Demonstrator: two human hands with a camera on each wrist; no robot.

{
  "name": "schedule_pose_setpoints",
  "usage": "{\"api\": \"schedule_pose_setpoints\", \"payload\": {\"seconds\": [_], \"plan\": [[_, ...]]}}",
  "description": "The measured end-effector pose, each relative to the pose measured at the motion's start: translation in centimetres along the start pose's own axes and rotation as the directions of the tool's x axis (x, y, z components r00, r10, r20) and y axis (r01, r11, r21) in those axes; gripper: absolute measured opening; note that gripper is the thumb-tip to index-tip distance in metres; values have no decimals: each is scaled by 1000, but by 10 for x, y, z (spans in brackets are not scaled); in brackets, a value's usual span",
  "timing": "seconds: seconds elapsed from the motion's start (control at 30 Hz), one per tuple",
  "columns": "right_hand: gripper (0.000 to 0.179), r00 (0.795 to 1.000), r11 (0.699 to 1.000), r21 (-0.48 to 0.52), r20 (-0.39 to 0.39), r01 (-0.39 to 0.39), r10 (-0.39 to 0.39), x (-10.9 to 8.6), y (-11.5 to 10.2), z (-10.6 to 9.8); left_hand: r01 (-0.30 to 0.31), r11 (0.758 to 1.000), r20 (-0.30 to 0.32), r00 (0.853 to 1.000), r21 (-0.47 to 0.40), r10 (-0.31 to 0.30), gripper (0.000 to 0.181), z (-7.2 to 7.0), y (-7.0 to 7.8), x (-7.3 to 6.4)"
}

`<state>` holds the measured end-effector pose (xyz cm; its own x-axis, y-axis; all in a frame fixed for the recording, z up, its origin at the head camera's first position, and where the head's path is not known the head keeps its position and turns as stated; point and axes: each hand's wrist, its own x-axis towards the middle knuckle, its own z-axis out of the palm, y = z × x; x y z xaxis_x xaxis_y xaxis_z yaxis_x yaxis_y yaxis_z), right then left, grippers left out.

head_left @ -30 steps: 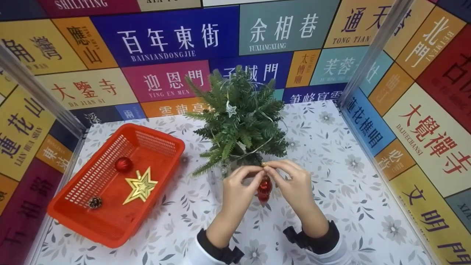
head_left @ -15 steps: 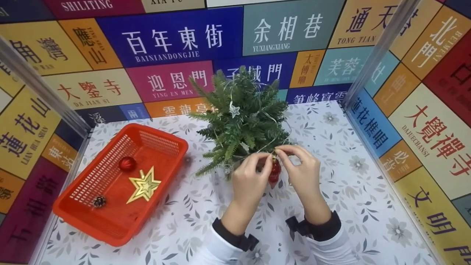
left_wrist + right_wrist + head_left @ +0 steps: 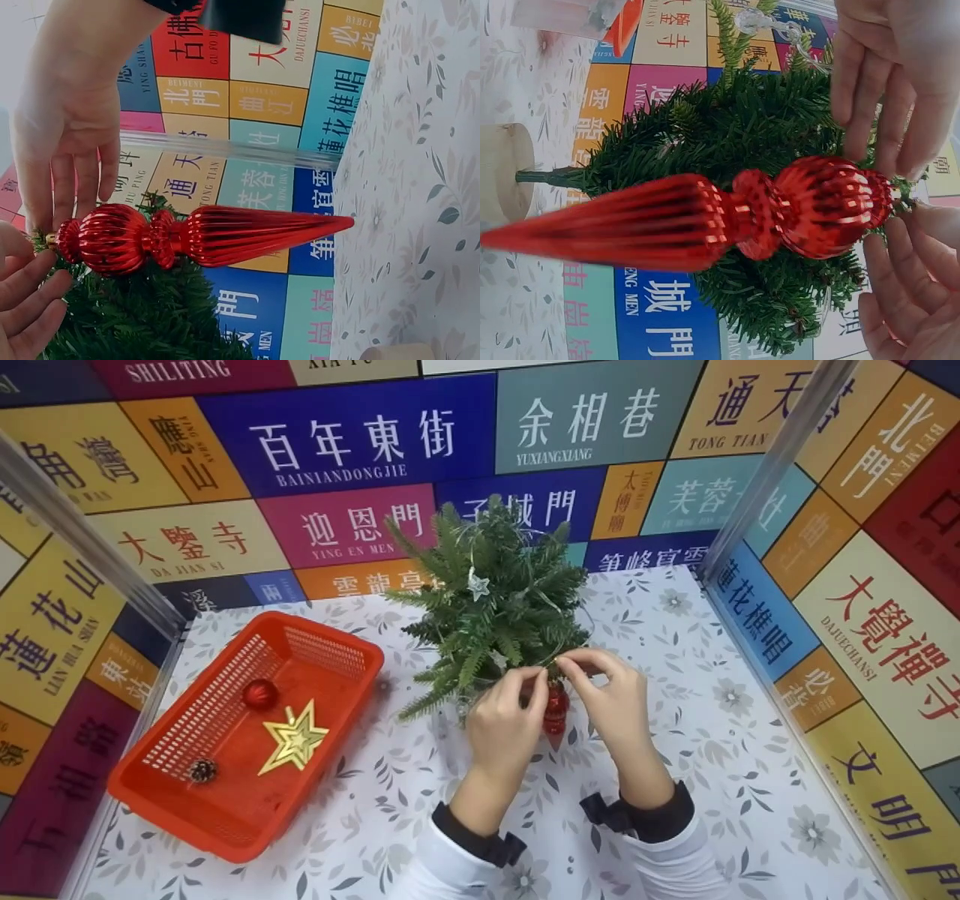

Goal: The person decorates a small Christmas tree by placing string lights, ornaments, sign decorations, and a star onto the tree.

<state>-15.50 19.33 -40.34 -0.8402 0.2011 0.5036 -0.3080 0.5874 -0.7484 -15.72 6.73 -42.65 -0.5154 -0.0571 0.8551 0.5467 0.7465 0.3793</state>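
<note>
A shiny red Christmas ornament [image 3: 556, 711], ribbed with a long pointed end, hangs point down at the front right of the small artificial Christmas tree [image 3: 495, 607]. My left hand [image 3: 506, 727] pinches near its gold top with thumb and index finger. From the other side, my right hand [image 3: 611, 697] pinches at the loop by a branch tip. In the left wrist view, the ornament [image 3: 195, 236] dangles beneath both sets of fingertips. Green needles touch the fingers in the right wrist view, where the ornament [image 3: 667, 225] covers part of the tree. The fingertips hide most of the loop.
A red plastic basket [image 3: 247, 840] stands at the left, holding a red ball [image 3: 260, 694], a gold star [image 3: 298, 737] and a pinecone [image 3: 202, 770]. A clear star [image 3: 478, 584] hangs on the tree. The tree's pale round base [image 3: 506, 176] rests on the floral tabletop. Printed panels enclose the table.
Both hands have carried the ornament up and right to the tree's lower right branches. In the last half second the fingers have shifted slightly left. The view has also moved a little.
</note>
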Motion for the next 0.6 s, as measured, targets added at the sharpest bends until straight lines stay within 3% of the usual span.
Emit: {"api": "schedule_pose_setpoints", "payload": {"seconds": [0.27, 0.6], "plan": [[9, 1000, 1000, -15, 15, -3, 4, 0, 5, 2, -28, 999, -12, 1000, 36, 28, 13, 0, -1, 0], [9, 1000, 996, -89, 8, 5, -4, -8, 8, 7, -16, 1000, -12, 1000, -8, 16, 12, 4, -3, -8]]}}
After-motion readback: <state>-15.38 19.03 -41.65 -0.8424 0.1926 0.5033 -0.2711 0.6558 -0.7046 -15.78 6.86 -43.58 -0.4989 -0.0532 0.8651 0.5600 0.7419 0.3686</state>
